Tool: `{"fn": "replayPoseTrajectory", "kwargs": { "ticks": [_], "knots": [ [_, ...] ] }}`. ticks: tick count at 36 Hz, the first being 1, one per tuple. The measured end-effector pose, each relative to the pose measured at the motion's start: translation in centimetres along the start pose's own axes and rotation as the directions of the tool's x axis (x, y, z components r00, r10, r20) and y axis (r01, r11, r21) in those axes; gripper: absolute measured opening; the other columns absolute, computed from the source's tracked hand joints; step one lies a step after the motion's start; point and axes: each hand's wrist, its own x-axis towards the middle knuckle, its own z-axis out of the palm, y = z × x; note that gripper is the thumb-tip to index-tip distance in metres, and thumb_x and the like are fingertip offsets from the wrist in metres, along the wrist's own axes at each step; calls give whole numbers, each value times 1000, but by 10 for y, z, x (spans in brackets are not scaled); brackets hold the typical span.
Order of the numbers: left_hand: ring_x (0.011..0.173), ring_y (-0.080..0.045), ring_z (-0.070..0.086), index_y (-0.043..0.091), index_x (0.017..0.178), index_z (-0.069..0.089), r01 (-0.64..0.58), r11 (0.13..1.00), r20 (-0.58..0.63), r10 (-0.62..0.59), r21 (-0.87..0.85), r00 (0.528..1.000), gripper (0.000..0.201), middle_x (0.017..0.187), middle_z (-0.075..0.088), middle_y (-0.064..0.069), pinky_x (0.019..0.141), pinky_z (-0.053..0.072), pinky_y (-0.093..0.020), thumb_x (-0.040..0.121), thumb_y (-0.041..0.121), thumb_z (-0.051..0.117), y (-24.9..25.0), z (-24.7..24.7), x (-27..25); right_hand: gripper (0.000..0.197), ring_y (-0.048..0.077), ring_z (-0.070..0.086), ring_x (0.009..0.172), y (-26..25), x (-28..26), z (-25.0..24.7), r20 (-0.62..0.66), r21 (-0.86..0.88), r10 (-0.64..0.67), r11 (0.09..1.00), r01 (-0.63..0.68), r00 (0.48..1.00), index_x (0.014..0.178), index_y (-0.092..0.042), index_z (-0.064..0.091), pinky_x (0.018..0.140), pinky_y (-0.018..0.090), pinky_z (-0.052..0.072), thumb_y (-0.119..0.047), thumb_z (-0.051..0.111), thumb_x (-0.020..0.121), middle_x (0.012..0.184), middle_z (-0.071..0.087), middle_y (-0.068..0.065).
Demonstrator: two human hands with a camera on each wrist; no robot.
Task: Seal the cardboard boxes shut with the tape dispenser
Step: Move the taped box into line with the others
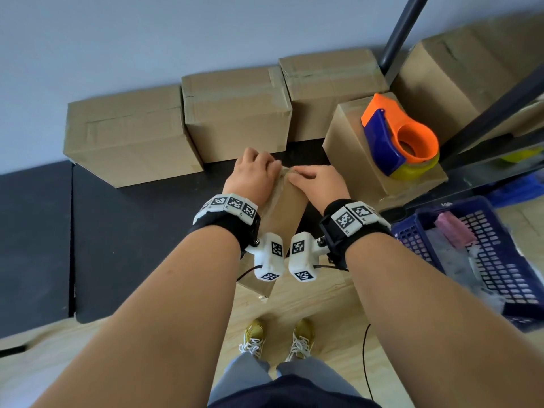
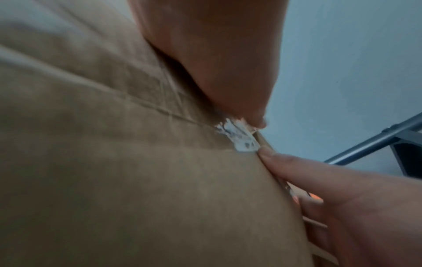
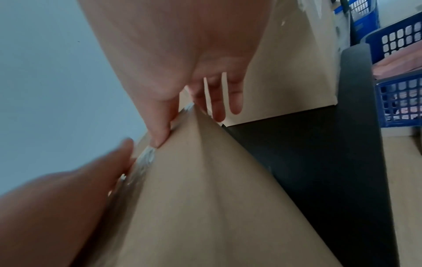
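A small cardboard box (image 1: pixel 287 213) stands tilted on end between my forearms, over the black mat. My left hand (image 1: pixel 265 167) curls over its far top end, thumb tip beside a crumpled white tape end (image 2: pixel 237 138) on the seam. My right hand (image 1: pixel 300 175) lies on the same end with straight fingers (image 3: pixel 219 103), its thumb (image 3: pixel 162 131) pressing the box edge. The orange and blue tape dispenser (image 1: pixel 403 136), with a yellow roll, rests on another box (image 1: pixel 350 160) at the right, away from both hands.
Three taped boxes (image 1: pixel 235 113) line the wall behind. A larger box (image 1: pixel 471 72) and dark metal shelf posts (image 1: pixel 403 30) stand at the right. A blue plastic basket (image 1: pixel 482 251) sits on the wood floor beside my right arm.
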Motion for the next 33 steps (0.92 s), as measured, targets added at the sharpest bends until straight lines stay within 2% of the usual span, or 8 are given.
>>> {"fn": "replayPoseTrajectory", "kwargs": {
  "ticks": [3,11,16,19,23,26,29,33],
  "knots": [
    [118,-24,43,26,122,51,37,999,-1,-37,22,999,45,123,41,-1,89,40,-34,94,59,36,0,2,2,40,8,61,111,4,-6,0,-48,99,36,995,-31,998,126,-20,70,99,25,47,-39,69,91,123,70,-5],
    [116,-27,43,22,120,49,48,987,-34,-43,156,998,49,124,41,-4,79,38,-35,94,61,37,7,4,2,21,19,68,104,19,-11,-2,-53,383,240,901,-202,969,110,-21,76,98,43,55,-27,73,90,106,73,-2],
    [122,-30,40,23,130,42,15,975,51,-27,222,998,44,131,37,-8,95,43,-40,97,52,41,9,-4,1,9,21,71,97,12,-8,-2,-94,365,231,913,-182,968,84,-31,77,94,44,57,-24,75,88,93,75,-4],
    [138,-34,24,28,146,28,-52,980,164,21,191,986,49,150,20,-11,111,31,-44,100,38,43,9,-13,0,5,20,71,95,11,-10,2,-115,383,283,897,-220,952,81,-30,78,94,43,57,-27,77,85,90,76,-5],
    [145,-28,18,22,151,23,172,984,79,-168,-39,983,56,158,13,-6,115,24,-42,101,44,34,1,-33,5,18,18,71,78,3,-12,5,-120,489,431,809,-324,894,67,-21,72,88,40,60,-23,80,83,77,72,1],
    [142,-28,25,18,150,27,246,969,-8,-246,15,969,55,157,19,-7,116,24,-43,100,37,38,-14,-47,2,31,16,70,65,-2,-15,11,-147,472,490,798,-375,859,62,-12,64,85,37,60,-25,77,86,67,68,3],
    [142,-27,25,15,147,33,285,953,-157,-268,100,950,51,155,26,-7,117,18,-44,98,29,40,-31,-57,-8,35,22,73,75,-4,-17,18,-195,371,484,841,-393,853,61,-12,64,86,41,59,-36,74,85,73,73,7],
    [137,-31,31,10,143,36,402,915,-172,-392,26,904,50,149,34,-10,114,25,-48,95,23,43,-55,-54,-27,34,29,70,86,-8,-19,16,-196,211,419,901,-379,887,70,-8,65,86,45,57,-36,66,89,85,72,11]
  ]
}}
